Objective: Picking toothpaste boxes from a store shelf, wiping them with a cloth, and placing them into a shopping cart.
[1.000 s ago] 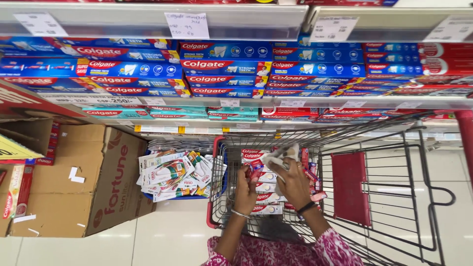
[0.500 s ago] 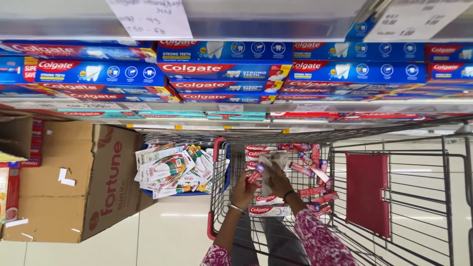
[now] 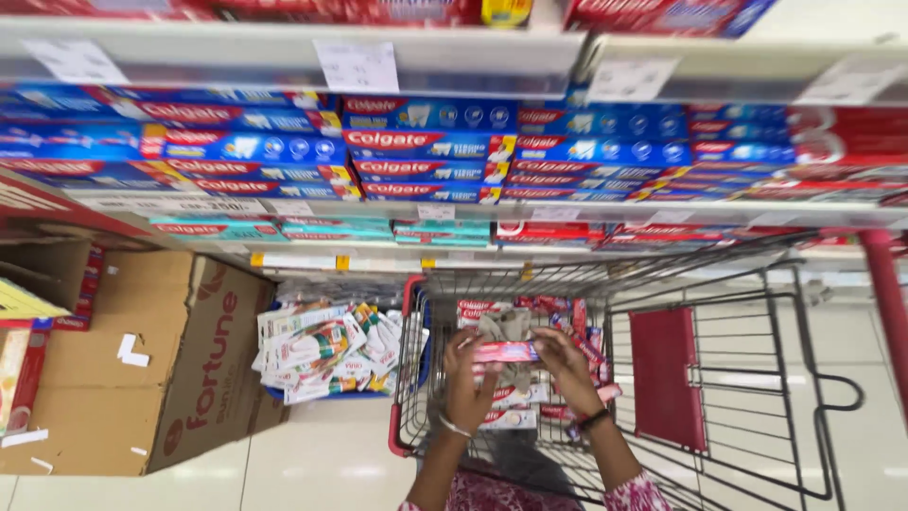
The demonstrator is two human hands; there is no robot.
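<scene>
we hold a red toothpaste box [image 3: 506, 352] level between our left hand [image 3: 465, 378] and right hand [image 3: 566, 364], above the shopping cart [image 3: 416, 378]; next we judge lifting it shelfward calls for a steady two-handed grip.

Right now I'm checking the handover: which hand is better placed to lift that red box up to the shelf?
Probably either: left hand and right hand each hold one end of the red toothpaste box over the cart. Neither looks nearer the shelf.
</scene>
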